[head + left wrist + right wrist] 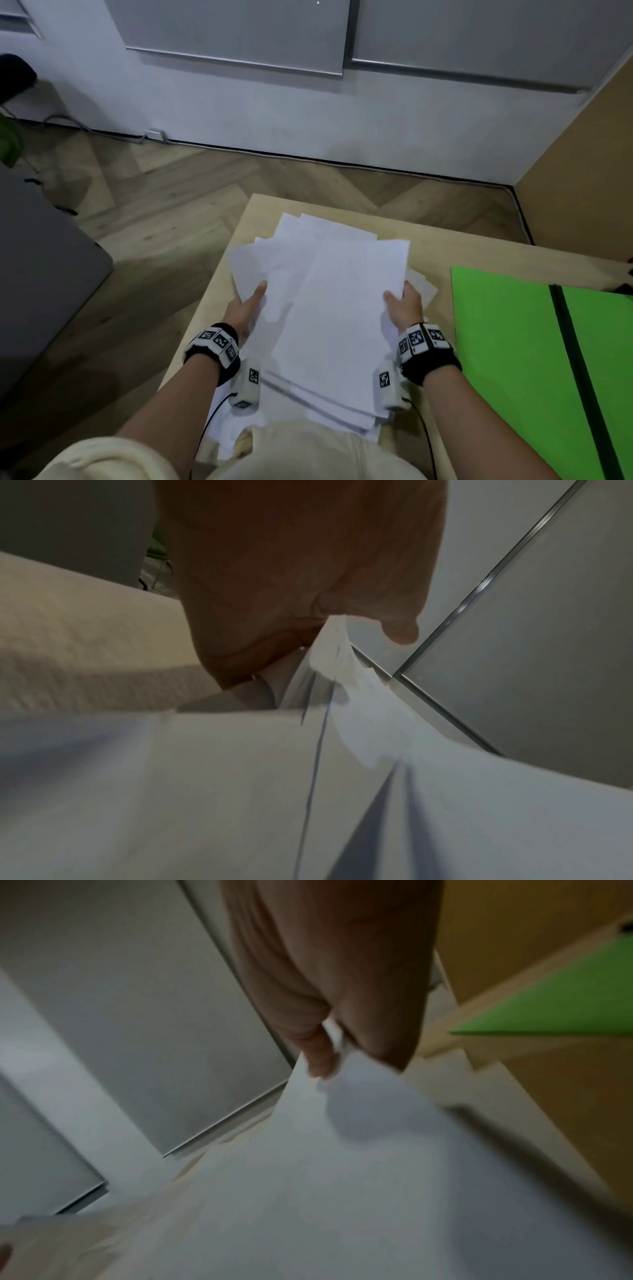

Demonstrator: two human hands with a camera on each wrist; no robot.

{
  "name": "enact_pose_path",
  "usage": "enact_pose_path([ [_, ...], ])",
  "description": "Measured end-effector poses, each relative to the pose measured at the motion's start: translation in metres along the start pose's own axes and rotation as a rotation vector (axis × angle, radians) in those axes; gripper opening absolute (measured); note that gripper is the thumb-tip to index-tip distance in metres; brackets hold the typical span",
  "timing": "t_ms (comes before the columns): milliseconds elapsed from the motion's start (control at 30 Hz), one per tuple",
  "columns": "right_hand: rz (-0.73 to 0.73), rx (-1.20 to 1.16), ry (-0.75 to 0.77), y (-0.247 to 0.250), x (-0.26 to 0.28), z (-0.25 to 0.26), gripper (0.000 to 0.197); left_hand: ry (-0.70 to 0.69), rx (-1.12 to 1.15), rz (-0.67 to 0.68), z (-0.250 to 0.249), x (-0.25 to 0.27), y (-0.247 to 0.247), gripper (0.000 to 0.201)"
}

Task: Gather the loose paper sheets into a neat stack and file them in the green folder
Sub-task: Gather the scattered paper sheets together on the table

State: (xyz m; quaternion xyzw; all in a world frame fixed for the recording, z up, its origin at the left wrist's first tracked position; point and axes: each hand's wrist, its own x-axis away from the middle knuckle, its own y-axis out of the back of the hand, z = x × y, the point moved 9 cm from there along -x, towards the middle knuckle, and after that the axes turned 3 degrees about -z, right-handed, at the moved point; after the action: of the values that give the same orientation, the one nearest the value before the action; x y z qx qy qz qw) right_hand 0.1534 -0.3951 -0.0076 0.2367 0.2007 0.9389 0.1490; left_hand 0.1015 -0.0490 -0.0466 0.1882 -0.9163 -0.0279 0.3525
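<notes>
A loose, fanned bundle of white paper sheets (329, 308) is held above the wooden table (479, 253) between both hands. My left hand (248, 303) grips the bundle's left edge, thumb on top. My right hand (402, 305) pinches the right edge, thumb over the top sheet. In the left wrist view the thumb (400, 634) presses the sheets (240, 791). The right wrist view shows a thumb (318, 1056) lying on the paper (342, 1177). The green folder (513, 342) lies open and flat on the table to the right, with a black spine strip (575, 359). More sheets (419, 284) lie under the bundle.
The table's left edge drops to a herringbone wood floor (154, 212). A grey piece of furniture (44, 274) stands at the left. A white wall with grey panels (274, 34) is ahead, and a tan board (582, 171) rises at the right.
</notes>
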Motion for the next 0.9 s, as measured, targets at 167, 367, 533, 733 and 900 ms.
enact_pose_path([
  [167,-0.108,0.057,-0.176,0.014,-0.005,-0.047,0.040,0.007,-0.061,0.010,0.009,0.002,0.001,0.035],
  [367,-0.201,0.130,-0.309,0.044,-0.015,-0.074,0.057,0.036,-0.143,0.073,-0.003,0.000,-0.015,0.024],
  [533,0.135,-0.131,-0.205,-0.003,-0.014,-0.054,0.048,-0.038,-0.191,0.076,-0.007,0.006,-0.034,0.035],
  [733,-0.047,-0.239,-0.192,0.015,-0.016,-0.062,0.041,-0.007,-0.381,0.051,0.005,-0.001,-0.022,0.034],
  [900,-0.216,-0.134,-0.172,0.044,-0.024,-0.076,0.025,0.095,-0.549,0.144,0.034,-0.027,0.009,0.029],
])
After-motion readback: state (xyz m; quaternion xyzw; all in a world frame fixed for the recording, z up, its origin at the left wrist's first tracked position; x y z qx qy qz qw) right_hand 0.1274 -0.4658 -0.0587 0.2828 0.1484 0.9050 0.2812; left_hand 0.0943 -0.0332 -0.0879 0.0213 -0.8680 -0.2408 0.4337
